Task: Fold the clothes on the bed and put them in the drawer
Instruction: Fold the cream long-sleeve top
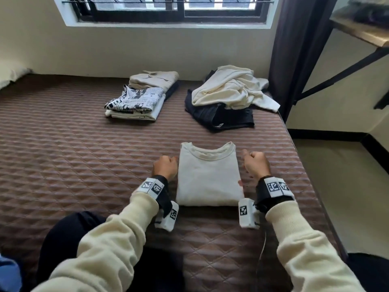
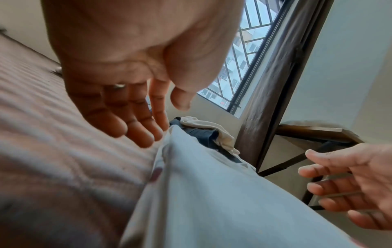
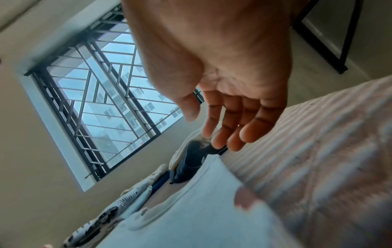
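Cream T-shirt point(image 1: 208, 175) is seen folded near the bed point(image 1: 63, 154)'s front edge, flanked by the left hand point(image 1: 165, 167) and right hand point(image 1: 255, 163), both slack and empty, while folded stacks point(image 1: 143, 95) and an unfolded heap point(image 1: 229, 91) are left undrawered.

Barred window point(image 1: 168, 7), dark curtain point(image 1: 294, 49), perhaps a shelf point(image 1: 357, 28).

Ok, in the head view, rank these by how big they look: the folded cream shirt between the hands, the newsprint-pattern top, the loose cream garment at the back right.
1. loose cream garment
2. folded cream shirt, close in size; it is nearer the camera, so this ranking is unsure
3. newsprint-pattern top
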The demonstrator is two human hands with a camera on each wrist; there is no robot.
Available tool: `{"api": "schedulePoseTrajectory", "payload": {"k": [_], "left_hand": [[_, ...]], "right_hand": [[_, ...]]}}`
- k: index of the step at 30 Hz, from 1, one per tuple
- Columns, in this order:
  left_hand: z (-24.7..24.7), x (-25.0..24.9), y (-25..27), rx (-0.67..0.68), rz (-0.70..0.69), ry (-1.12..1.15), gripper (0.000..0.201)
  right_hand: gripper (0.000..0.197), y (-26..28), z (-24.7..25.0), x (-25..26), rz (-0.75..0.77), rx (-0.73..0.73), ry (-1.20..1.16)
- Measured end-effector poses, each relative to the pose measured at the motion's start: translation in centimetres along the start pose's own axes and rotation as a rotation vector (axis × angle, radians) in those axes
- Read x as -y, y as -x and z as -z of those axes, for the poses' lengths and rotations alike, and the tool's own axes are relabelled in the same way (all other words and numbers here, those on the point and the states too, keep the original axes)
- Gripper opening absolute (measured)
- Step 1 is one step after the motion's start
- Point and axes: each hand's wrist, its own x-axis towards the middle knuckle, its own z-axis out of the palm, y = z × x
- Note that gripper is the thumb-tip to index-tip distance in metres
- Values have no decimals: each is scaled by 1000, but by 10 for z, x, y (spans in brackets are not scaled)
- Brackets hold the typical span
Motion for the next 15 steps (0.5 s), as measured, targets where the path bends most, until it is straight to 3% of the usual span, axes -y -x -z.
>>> {"api": "schedulePoseTrajectory", "payload": {"k": [4,7,10,15], "left_hand": [[-3,-15,-40,114,-37,-37,45],[-8,-27,-59,190,-34,-147,50],[-16,-30,-75,235,-37,-268,61],[-21,-29,-87,217,-43,-339,52]], "right_hand": [[42,-37,-14,11,32,76,144],[40,-62,-31,1,-53,216,149],[50,-77,-44,-7,-139,296,78],[54,-90,-43,-8,-334,254,-120]]}}
